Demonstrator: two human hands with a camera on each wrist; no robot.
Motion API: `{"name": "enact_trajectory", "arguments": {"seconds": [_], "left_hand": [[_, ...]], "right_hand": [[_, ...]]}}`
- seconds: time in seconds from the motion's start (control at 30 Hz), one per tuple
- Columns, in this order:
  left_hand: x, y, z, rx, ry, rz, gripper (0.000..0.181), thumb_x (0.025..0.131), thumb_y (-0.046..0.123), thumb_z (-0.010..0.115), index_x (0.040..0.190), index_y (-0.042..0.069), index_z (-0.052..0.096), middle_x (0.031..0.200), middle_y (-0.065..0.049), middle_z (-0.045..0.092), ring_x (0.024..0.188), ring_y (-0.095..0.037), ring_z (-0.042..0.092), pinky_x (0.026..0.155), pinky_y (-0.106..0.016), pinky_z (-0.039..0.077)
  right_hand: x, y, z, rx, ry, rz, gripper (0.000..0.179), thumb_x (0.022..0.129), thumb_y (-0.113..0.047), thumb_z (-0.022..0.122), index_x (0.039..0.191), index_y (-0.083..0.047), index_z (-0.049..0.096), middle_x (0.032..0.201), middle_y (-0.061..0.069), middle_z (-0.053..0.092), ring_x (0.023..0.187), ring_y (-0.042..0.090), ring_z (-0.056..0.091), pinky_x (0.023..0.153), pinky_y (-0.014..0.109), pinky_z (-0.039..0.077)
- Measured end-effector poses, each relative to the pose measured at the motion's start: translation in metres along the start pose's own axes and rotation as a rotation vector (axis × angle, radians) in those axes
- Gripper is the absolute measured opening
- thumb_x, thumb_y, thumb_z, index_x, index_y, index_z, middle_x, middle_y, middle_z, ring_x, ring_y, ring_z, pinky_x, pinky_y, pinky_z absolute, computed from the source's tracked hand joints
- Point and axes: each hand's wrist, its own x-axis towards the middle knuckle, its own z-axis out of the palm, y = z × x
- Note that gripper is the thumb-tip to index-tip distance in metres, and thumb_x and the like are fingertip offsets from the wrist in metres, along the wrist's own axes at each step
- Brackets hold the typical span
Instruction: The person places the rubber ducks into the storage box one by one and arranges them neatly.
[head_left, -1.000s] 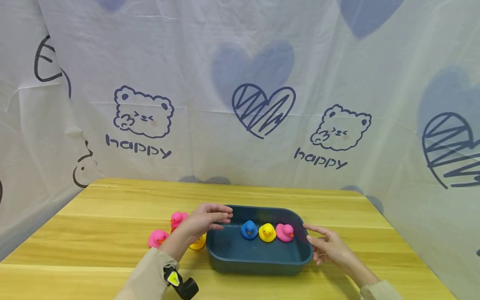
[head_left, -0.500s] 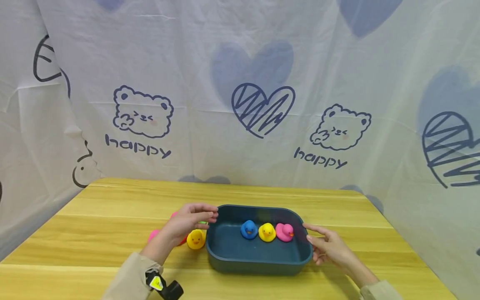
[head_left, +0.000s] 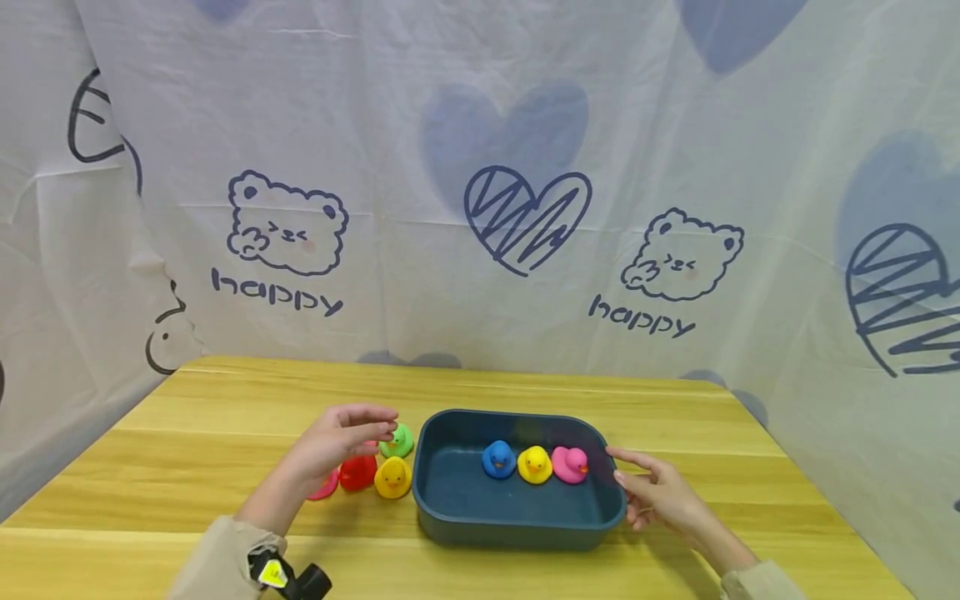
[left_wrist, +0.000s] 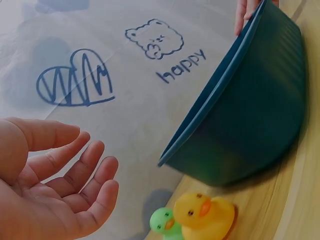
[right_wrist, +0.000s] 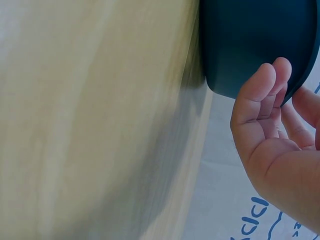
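Left hand [head_left: 336, 440] hovers empty, loose-fingered, near small green rubber duck [head_left: 400, 441]; right hand [head_left: 662, 496], relaxed, touches end of rounded dark-teal plastic bin [head_left: 517, 535], likely steadying it.

Backdrop [head_left: 420, 50], left: "happy" [head_left: 277, 293], dark lettering under a bear drawing [head_left: 287, 225]
Backdrop, right: "happy" [head_left: 642, 317], dark lettering under a second bear drawing [head_left: 682, 257]
Black wrist device [head_left: 311, 582]: yellow sticker [head_left: 273, 573], print too small to read
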Motion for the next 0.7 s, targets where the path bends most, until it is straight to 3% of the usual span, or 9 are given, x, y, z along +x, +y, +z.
{"name": "enact_trajectory", "arguments": {"seconds": [0.3,0.5,0.7], "left_hand": [[-0.015,-0.003,-0.023,-0.029,0.029,-0.001,0.037,0.086,0.008,0.057,0.116,-0.013,0.049,0.107,-0.013,0.060,0.087,-0.014,0.060,0.083,-0.037,0.046],[-0.020,-0.007,-0.038,0.038,0.088,-0.009,0.039,0.086,0.009,0.057,0.118,-0.011,0.049,0.114,-0.017,0.056,0.092,-0.016,0.057,0.083,-0.037,0.046],[-0.024,-0.016,-0.050,0.127,0.149,-0.058,0.040,0.084,0.004,0.058,0.120,-0.009,0.049,0.101,-0.010,0.054,0.087,-0.016,0.053,0.078,-0.035,0.047]], "right_hand": [[0.000,-0.001,0.000,0.003,0.003,0.012,0.058,0.092,-0.017,0.050,0.137,0.006,0.022,0.058,0.004,0.054,0.047,0.009,0.053,0.046,0.023,0.047],[0.000,0.000,0.000,0.007,0.002,0.011,0.058,0.092,-0.017,0.051,0.137,0.007,0.022,0.057,0.003,0.054,0.047,0.009,0.053,0.046,0.022,0.047],[0.001,0.001,0.001,0.000,0.002,0.010,0.060,0.091,-0.018,0.052,0.136,0.008,0.021,0.058,0.003,0.055,0.047,0.008,0.053,0.047,0.022,0.047]]}}
